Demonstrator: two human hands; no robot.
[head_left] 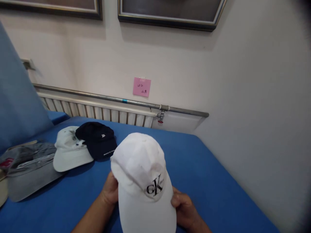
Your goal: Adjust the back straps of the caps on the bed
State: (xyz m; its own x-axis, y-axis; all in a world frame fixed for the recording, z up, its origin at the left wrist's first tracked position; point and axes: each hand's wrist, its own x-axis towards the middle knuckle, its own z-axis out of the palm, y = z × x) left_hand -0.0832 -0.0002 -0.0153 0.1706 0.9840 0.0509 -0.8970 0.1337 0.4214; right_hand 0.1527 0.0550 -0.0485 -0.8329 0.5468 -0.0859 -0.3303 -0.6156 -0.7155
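Holding white cap point(142, 168); hands point(111, 189) point(184, 206) closed on opposite edges; rounded crown point(137, 150); smooth brim point(148, 215); black overlapping letters point(156, 185) in front

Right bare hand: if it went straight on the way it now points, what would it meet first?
Most likely the white fabric cap with black letters: the right hand points leftward and away, its thumb against the edge of the brim. Depth is unclear, as the brim hides what lies behind.

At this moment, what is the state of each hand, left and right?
Left hand: holding the white cap at its side, partly hidden behind it.
Right hand: holding the same cap at the edge of the brim.
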